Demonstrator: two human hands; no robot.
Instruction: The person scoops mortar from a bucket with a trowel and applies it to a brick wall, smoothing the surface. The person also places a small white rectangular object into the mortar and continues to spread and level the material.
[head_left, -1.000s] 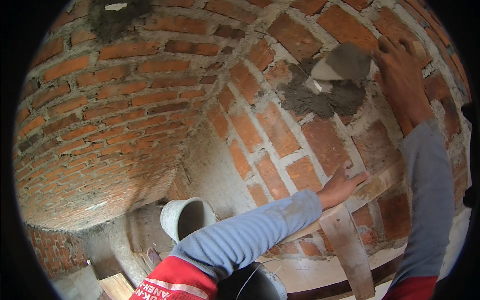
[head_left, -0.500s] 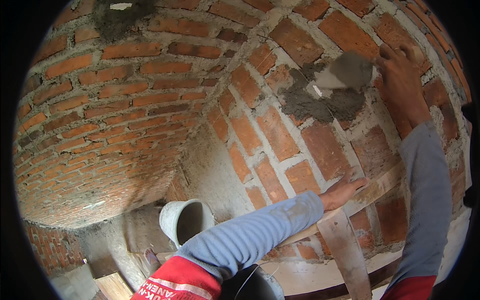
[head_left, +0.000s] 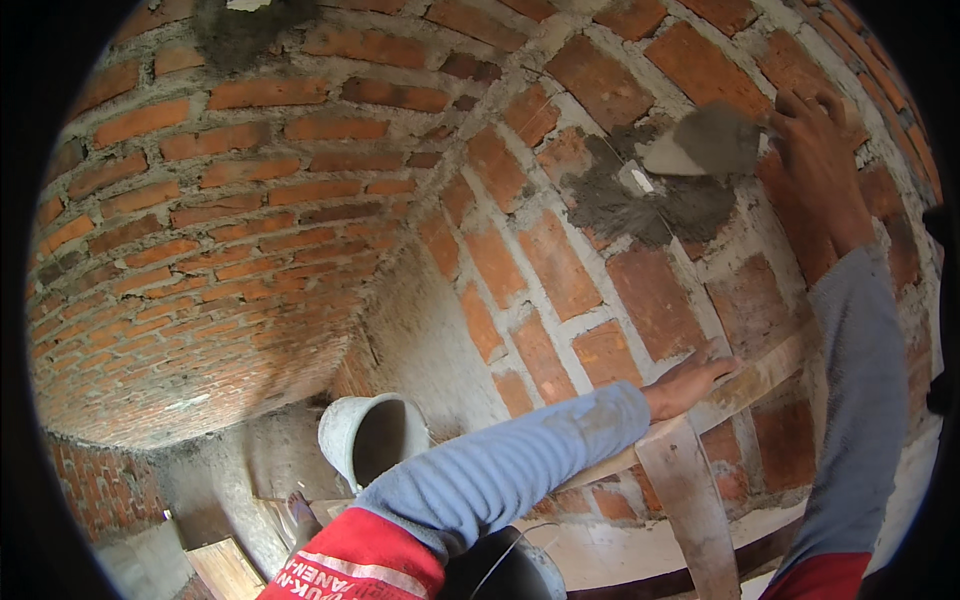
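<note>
Head view: the right hand [head_left: 815, 160] is gripping a trowel [head_left: 712, 142], its blade overlapping grey mortar [head_left: 650, 218] on the brick wall [head_left: 558, 262]. The left hand [head_left: 688, 388] is resting at a wooden board [head_left: 765, 372], grip impossible to tell.

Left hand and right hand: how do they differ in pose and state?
The right hand grips the trowel; the left hand is open at the board, holding nothing visible. The right hand is higher up the wall; the left hand is lower. Both come out of blue-grey sleeves.
</note>
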